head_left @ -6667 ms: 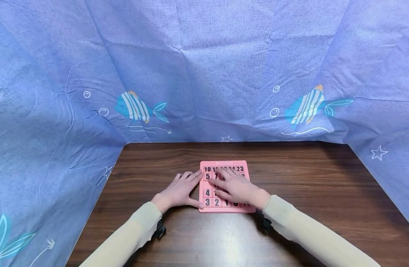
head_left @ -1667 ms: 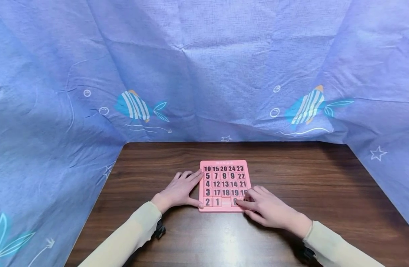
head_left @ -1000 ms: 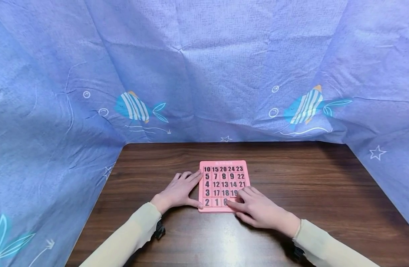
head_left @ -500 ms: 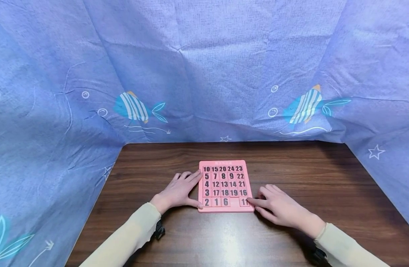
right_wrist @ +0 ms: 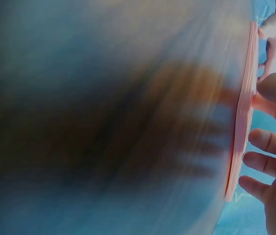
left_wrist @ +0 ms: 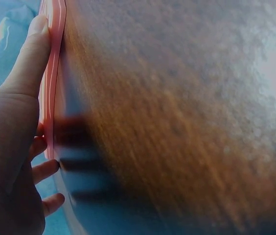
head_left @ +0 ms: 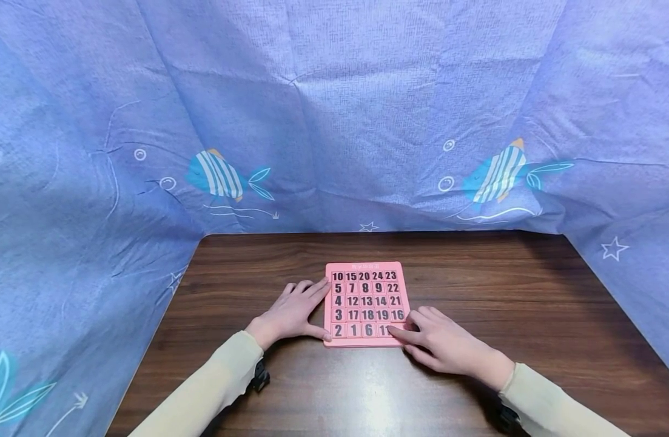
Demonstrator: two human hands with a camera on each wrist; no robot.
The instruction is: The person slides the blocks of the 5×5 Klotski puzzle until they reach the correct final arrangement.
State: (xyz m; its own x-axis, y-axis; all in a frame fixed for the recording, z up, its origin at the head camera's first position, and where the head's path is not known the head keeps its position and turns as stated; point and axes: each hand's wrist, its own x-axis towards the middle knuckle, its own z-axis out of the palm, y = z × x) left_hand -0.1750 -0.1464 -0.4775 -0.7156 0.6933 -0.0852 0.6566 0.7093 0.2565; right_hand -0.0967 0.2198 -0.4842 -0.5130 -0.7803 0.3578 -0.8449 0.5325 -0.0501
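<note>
A pink sliding number puzzle (head_left: 367, 344) lies flat on the table, in the middle of the head view. Along its left edge rests my left hand (head_left: 294, 311), fingers spread, with the thumb at the near left corner; the left wrist view shows that thumb on the frame's rim. My right hand (head_left: 443, 343) reaches in from the right, its index fingertip touching the 11 tile (head_left: 384, 330) in the bottom row. Left of that tile stand 2, 1 and the 6 tile (head_left: 369, 330). The index finger partly covers the bottom right corner slot.
The dark wood-grain table (head_left: 258, 267) extends around the puzzle on all sides. Behind and beside it hangs a blue cloth (head_left: 367, 121) printed with fish. A black wrist camera (head_left: 261, 376) sits under the left sleeve cuff.
Over the last seconds the 3 and 4 tiles moved up, and 2, 1 and 6 slid left. Most recently my right index finger slid 11 left. My left hand stayed put.
</note>
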